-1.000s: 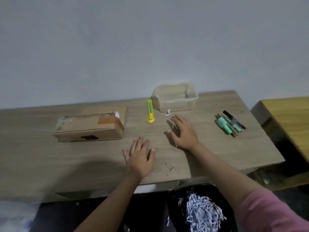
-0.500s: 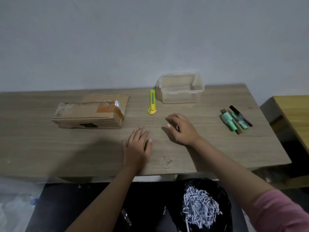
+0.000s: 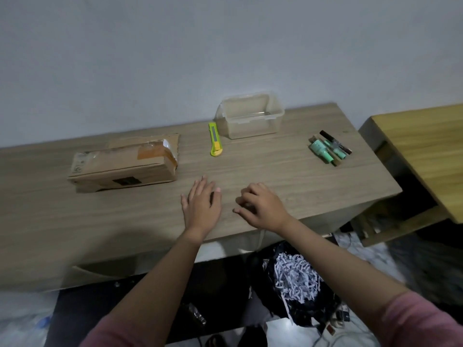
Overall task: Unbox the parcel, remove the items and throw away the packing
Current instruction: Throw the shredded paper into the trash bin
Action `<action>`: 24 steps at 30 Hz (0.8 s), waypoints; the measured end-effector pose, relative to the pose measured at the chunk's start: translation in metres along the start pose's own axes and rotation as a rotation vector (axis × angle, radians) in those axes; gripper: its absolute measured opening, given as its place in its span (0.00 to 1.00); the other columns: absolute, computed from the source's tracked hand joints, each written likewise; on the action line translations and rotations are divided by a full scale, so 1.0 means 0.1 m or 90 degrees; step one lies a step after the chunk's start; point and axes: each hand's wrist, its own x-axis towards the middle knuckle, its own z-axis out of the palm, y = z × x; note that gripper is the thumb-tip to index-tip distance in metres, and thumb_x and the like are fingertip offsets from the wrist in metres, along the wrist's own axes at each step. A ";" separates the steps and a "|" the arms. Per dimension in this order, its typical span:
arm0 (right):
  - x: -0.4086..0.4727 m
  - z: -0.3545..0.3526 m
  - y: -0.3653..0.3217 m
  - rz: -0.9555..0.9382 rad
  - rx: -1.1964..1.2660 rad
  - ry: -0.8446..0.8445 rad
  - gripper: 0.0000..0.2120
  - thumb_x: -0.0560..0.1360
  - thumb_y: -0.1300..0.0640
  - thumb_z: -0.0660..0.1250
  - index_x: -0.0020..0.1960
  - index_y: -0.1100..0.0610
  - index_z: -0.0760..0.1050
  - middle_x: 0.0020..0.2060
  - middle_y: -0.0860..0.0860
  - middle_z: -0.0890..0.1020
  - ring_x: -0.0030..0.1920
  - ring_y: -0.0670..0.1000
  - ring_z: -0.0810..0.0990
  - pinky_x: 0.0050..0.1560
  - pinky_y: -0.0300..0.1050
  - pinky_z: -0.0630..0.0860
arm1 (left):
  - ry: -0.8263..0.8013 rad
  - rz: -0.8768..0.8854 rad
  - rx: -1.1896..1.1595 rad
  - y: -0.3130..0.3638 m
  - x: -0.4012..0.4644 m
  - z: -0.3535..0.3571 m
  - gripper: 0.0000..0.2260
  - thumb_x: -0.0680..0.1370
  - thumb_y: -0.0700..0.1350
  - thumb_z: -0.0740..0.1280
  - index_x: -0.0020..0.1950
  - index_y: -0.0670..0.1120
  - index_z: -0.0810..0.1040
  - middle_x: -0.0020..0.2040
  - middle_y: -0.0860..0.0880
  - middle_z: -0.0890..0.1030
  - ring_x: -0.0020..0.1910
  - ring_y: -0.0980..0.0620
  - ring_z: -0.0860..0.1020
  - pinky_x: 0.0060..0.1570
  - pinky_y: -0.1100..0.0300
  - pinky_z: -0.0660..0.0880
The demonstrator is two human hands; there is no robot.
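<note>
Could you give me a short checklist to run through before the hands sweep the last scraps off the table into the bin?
1. Left hand flat on the table, holding nothing: ok.
2. Right hand has gathered scraps: cannot tell, its fingers are curled and hide what lies under them.
3. Bin with shredded paper below the table's front edge, near the right hand: ok.
4. Items set aside at the right, away from both hands: ok.
5. Cardboard box thrown away: not ok, it lies on the table.
6. Utility knife away from both hands: ok.

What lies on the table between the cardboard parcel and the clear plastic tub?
In the head view, only the yellow-green utility knife lies between the parcel and the tub.
</note>
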 end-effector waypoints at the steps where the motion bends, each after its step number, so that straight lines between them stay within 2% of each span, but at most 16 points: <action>1: -0.01 0.00 -0.02 -0.003 -0.008 0.012 0.13 0.71 0.45 0.69 0.43 0.55 0.75 0.38 0.52 0.77 0.37 0.55 0.76 0.35 0.45 0.71 | 0.000 0.002 0.001 -0.01 0.00 0.00 0.19 0.81 0.55 0.52 0.70 0.53 0.69 0.76 0.54 0.61 0.76 0.55 0.54 0.73 0.43 0.43; 5: -0.07 -0.01 -0.09 0.021 -0.067 0.057 0.16 0.72 0.46 0.65 0.34 0.57 0.70 0.29 0.53 0.76 0.27 0.56 0.77 0.23 0.42 0.66 | 0.001 0.007 0.000 -0.02 0.01 0.01 0.20 0.80 0.56 0.52 0.69 0.52 0.70 0.76 0.53 0.61 0.76 0.54 0.54 0.73 0.43 0.43; 10: -0.09 0.00 -0.16 0.097 -0.116 0.123 0.16 0.71 0.49 0.64 0.29 0.56 0.68 0.22 0.54 0.75 0.21 0.56 0.74 0.19 0.39 0.62 | 0.003 0.006 -0.014 -0.02 0.02 0.02 0.20 0.80 0.56 0.53 0.68 0.52 0.72 0.76 0.53 0.62 0.76 0.53 0.55 0.72 0.42 0.43; 13: -0.14 -0.04 -0.16 0.282 -0.035 0.201 0.17 0.71 0.52 0.66 0.27 0.58 0.70 0.21 0.54 0.76 0.22 0.54 0.74 0.23 0.40 0.65 | 0.007 0.009 -0.012 -0.03 0.03 0.03 0.20 0.80 0.57 0.53 0.66 0.51 0.73 0.75 0.52 0.63 0.76 0.52 0.56 0.72 0.42 0.44; 15: -0.20 -0.14 -0.19 0.443 0.117 0.294 0.16 0.72 0.57 0.69 0.28 0.60 0.71 0.22 0.53 0.76 0.24 0.50 0.72 0.28 0.41 0.68 | 0.008 0.013 -0.013 -0.03 0.04 0.03 0.20 0.80 0.57 0.53 0.65 0.51 0.74 0.75 0.52 0.64 0.75 0.52 0.56 0.72 0.42 0.45; 18: -0.42 -0.32 -0.26 0.606 0.321 0.457 0.15 0.73 0.62 0.68 0.30 0.62 0.70 0.23 0.52 0.70 0.23 0.40 0.67 0.30 0.34 0.68 | 0.008 0.015 -0.006 -0.03 0.05 0.03 0.20 0.80 0.57 0.53 0.64 0.51 0.74 0.75 0.52 0.64 0.75 0.51 0.56 0.71 0.41 0.45; 20: -0.68 -0.36 -0.25 0.681 0.326 0.546 0.16 0.74 0.61 0.68 0.29 0.61 0.68 0.23 0.51 0.68 0.22 0.40 0.66 0.29 0.31 0.67 | 0.009 0.020 -0.001 -0.03 0.05 0.03 0.20 0.80 0.57 0.52 0.65 0.50 0.74 0.75 0.52 0.64 0.75 0.51 0.56 0.72 0.41 0.45; 24: -1.32 -0.13 -0.07 0.871 0.255 0.606 0.21 0.77 0.52 0.65 0.28 0.58 0.63 0.23 0.52 0.66 0.24 0.47 0.65 0.29 0.40 0.66 | 0.018 0.019 0.008 -0.03 0.05 0.04 0.20 0.80 0.57 0.52 0.65 0.50 0.74 0.75 0.51 0.64 0.75 0.50 0.57 0.72 0.40 0.46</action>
